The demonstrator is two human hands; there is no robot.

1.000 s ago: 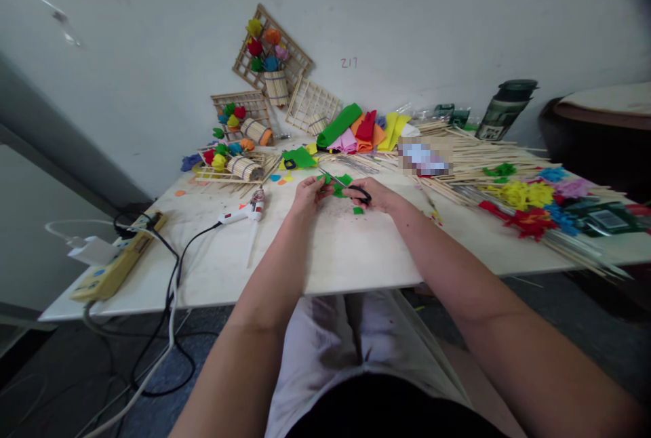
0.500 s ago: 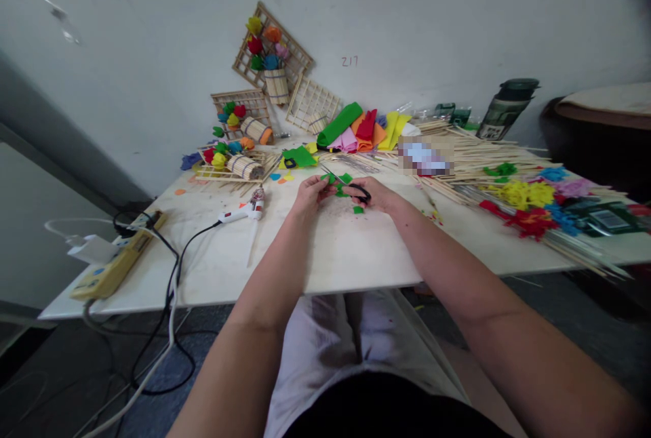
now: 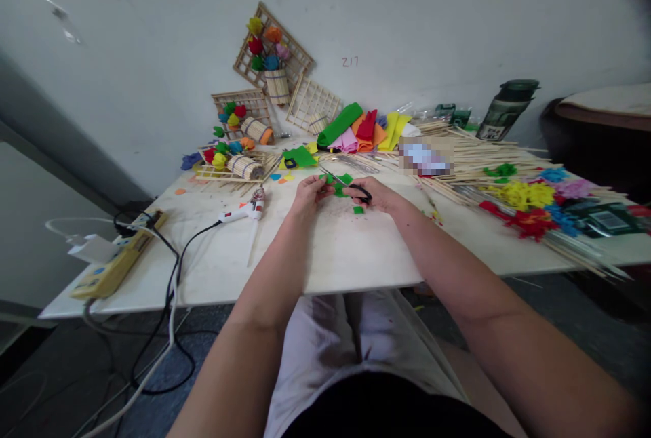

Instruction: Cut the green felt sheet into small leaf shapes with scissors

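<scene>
My right hand [image 3: 370, 194] is closed on the black handles of a pair of scissors [image 3: 362, 192], whose blades point up and left toward my other hand. Between the fingertips of my left hand [image 3: 309, 192] is a small piece of green felt-like sheet [image 3: 327, 180], close beside the blades. More green pieces [image 3: 346, 180] lie on the white table [image 3: 350, 255] under and behind the scissors. One small green scrap [image 3: 359, 210] rests nearer to me, just below my right hand. Whether the blades touch the held piece is too small to tell.
At left lie a glue gun [image 3: 244, 211] and a yellow power strip [image 3: 122, 255] with trailing cables. Behind are lattice frames with coloured flowers [image 3: 269, 51] and folded coloured sheets [image 3: 366, 127]. Wooden sticks [image 3: 478, 160], pipe-cleaner bundles [image 3: 529, 207] and a bottle [image 3: 508, 109] occupy the right.
The scissor blades and the green piece at my left fingertips have shifted very slightly. Both hands keep their hold, and the rest stays in place.
</scene>
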